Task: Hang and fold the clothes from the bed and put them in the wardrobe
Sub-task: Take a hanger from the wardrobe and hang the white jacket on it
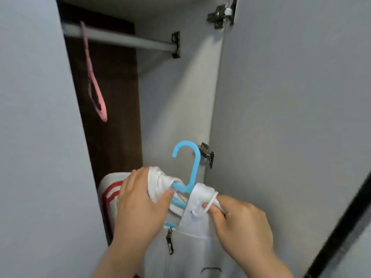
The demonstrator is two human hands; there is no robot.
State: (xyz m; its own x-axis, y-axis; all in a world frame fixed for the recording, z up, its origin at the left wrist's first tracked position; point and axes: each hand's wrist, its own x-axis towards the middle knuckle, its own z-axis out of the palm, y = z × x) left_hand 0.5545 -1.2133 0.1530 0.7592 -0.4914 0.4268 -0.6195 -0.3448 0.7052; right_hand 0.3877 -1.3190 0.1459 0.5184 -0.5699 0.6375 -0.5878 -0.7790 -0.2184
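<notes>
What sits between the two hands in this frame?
In the head view, the blue hanger rises between the left hand and right hand, with the white zip-up garment draped on it.

Single head cam, wide-angle, close in front of the open wardrobe, facing into it. Rail at top of frame, both hands low in frame, very near the lens. No second view.

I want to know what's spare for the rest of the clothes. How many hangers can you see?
2. A pink hanger hangs bare on the wardrobe rail. A blue hanger is in the white garment held by both hands. The door may hide others.
</notes>
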